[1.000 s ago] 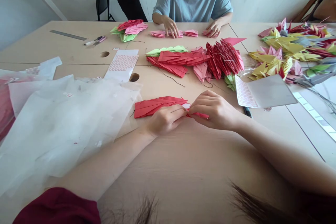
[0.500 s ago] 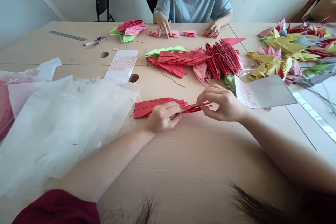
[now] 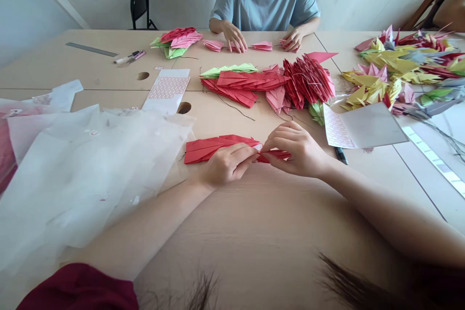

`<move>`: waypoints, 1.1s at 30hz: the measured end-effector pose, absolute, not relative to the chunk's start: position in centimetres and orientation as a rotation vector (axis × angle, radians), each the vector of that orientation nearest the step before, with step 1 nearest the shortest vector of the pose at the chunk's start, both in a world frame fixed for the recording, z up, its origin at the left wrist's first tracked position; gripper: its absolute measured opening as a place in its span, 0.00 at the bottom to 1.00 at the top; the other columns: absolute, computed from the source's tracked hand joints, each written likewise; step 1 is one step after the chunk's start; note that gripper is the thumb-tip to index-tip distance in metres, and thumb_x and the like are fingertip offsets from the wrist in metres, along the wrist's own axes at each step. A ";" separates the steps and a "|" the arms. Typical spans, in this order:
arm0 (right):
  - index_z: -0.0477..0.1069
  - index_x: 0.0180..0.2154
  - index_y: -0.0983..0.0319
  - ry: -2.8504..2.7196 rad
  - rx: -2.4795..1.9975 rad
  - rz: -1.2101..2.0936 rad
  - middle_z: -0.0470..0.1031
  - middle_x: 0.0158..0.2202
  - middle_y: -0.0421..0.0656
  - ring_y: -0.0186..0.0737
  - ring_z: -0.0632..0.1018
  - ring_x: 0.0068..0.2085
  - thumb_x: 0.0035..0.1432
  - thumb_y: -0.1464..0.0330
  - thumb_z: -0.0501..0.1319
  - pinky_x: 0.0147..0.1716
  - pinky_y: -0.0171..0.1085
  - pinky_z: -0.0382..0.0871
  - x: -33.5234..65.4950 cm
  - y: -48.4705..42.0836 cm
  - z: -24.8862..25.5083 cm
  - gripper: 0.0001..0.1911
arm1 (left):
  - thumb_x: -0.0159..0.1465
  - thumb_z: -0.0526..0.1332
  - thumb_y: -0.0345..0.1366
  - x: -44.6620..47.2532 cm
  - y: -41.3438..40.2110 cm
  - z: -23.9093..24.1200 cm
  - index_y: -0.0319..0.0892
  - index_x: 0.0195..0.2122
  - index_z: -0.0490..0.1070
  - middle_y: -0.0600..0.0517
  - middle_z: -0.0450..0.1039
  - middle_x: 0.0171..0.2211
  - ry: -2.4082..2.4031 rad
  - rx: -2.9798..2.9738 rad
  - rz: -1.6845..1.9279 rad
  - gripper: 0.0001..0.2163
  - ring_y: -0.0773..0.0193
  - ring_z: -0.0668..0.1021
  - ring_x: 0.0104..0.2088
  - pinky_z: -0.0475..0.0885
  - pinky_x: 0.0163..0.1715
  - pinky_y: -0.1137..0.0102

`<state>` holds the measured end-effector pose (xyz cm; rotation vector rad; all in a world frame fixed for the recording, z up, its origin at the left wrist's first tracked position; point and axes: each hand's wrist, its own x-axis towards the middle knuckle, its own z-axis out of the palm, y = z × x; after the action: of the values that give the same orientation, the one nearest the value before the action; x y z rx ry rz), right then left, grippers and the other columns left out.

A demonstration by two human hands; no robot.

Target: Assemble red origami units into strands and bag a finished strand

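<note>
A row of folded red paper pieces (image 3: 209, 147) lies on the wooden table (image 3: 254, 232) in front of me. My left hand (image 3: 227, 164) is closed on the right end of this row. My right hand (image 3: 296, 150) pinches the same red pieces from the other side, with a red tip (image 3: 279, 155) showing under its fingers. The two hands touch at the fingertips. A small white sticker (image 3: 258, 146) shows between them.
Crumpled clear plastic bags (image 3: 83, 164) cover the table's left. Behind lie piles of red, pink and green folded paper (image 3: 276, 82), two sticker sheets (image 3: 167, 88), a ruler (image 3: 90, 49) and pens. Yellow and mixed folded pieces (image 3: 399, 68) fill the right. A person in a blue shirt (image 3: 265, 0) handles pink pieces opposite.
My right hand, which had lifted and pulled the red pieces rightward half a second ago, has come back down against my left hand. The standing person in green has left the view.
</note>
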<state>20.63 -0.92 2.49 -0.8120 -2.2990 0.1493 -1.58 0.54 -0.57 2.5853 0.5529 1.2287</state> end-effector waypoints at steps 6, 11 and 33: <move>0.72 0.33 0.59 -2.221 -0.834 0.359 0.77 0.31 0.40 0.38 0.76 0.32 0.58 0.72 0.60 0.37 0.41 0.68 21.9 -0.3 3.2 0.04 | 0.66 0.58 0.27 -1.6 0.5 0.0 0.40 0.36 0.71 0.54 0.74 0.26 0.643 2.475 1.297 0.04 0.70 0.74 0.26 0.70 0.26 0.75; 0.74 0.33 0.61 -2.013 -1.045 0.695 0.76 0.30 0.41 0.35 0.72 0.29 0.59 0.69 0.61 0.28 0.36 0.67 22.4 0.2 2.7 0.04 | 0.67 0.57 0.32 -1.8 0.9 -0.2 0.40 0.38 0.70 0.51 0.73 0.30 0.831 2.410 1.315 0.04 0.69 0.72 0.26 0.71 0.28 0.73; 0.74 0.38 0.56 -2.228 -0.768 0.165 0.76 0.39 0.43 0.42 0.76 0.41 0.59 0.69 0.64 0.43 0.46 0.70 22.0 -0.3 3.9 0.04 | 0.65 0.58 0.26 -1.7 1.3 -1.4 0.41 0.47 0.75 0.47 0.79 0.43 0.753 2.478 1.178 0.12 0.63 0.81 0.42 0.77 0.43 0.70</move>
<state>22.00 -0.27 3.87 -0.7679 -2.2282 0.1650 -1.74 1.33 -1.38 2.4782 0.7525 1.1777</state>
